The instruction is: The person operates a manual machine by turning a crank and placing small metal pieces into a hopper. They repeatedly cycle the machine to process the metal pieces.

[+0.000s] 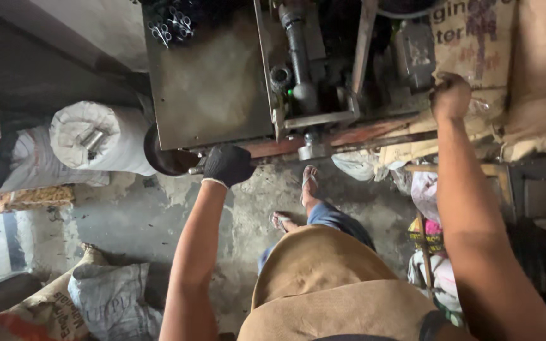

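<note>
A person stands at a metal machine (210,82). The gloved left hand (227,164) has its fingers clenched on a short metal rod (196,170) at the machine's front edge; it looks stiff, heavy, best held mid-length. The bare right hand (450,96) is fisted on cardboard (475,44); what it grips cannot be told.

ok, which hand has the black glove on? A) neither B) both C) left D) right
C: the left hand wears a black glove and grips a metal rod at the machine's lower edge; the right hand is bare, resting on the sacking.
</note>
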